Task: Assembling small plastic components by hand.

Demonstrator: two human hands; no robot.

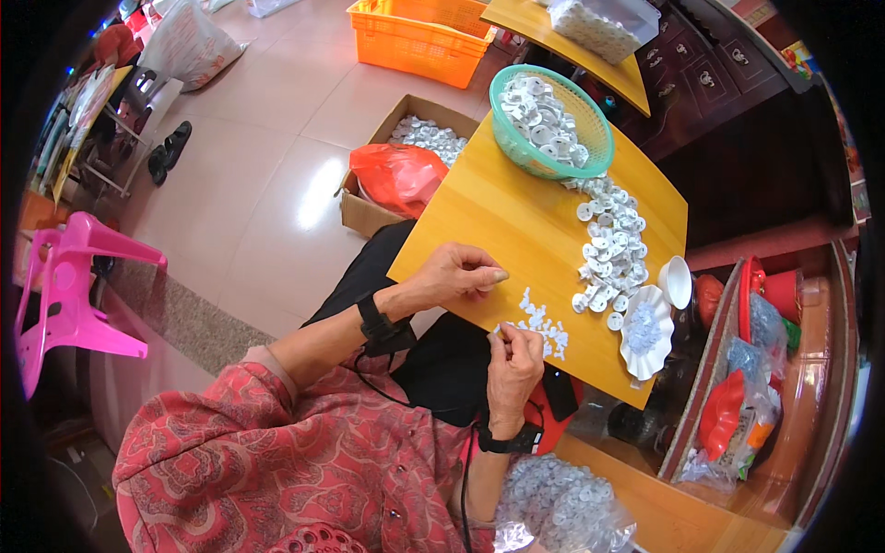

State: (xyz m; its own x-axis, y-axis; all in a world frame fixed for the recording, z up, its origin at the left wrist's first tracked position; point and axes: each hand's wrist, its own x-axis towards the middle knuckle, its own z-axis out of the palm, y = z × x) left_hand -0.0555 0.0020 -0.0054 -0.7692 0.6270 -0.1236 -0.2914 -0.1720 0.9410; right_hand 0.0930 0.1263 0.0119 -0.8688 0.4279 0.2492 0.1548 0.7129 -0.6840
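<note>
My left hand (464, 275) is over the near left edge of the yellow wooden board, fingers curled and thumb pressed toward them; whatever lies between them is hidden. My right hand (516, 373) pinches a small white plastic piece at its fingertips, low over the board's near edge. Beside it lies a loose heap of small white plastic pieces (550, 336). Farther right, round white plastic parts (613, 241) spread in a long pile. A green mesh basket (599, 157) at the far end holds more round parts. A white scalloped dish (656, 355) holds tiny pale pieces.
A small white bowl (676, 282) stands by the dish. Left of the board is a cardboard box (361, 214) with white parts and a red bag (398, 177). A pink stool (69, 295) is at left, an orange crate (415, 51) behind. A filled clear bag (562, 502) sits at lower right.
</note>
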